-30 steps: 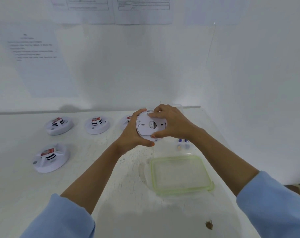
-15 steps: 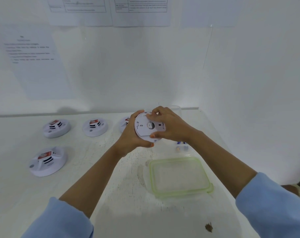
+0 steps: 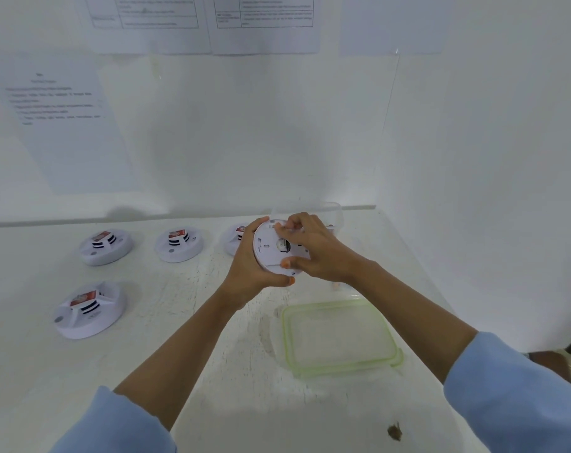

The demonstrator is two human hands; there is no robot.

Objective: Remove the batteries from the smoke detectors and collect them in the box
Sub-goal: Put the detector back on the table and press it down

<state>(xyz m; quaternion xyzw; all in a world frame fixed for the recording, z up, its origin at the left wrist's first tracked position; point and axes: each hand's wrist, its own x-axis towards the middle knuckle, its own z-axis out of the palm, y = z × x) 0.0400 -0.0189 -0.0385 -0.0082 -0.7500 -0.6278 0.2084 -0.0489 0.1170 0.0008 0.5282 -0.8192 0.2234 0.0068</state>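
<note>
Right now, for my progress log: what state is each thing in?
White round smoke detector: lifted, tilted, back facing camera, held by left grip and right grip.
Three white detectors on table: resting dome-up.
Fourth detector: partly hidden.
Clear plastic box: open.
Green-rimmed clear lid: flat on table.
</note>
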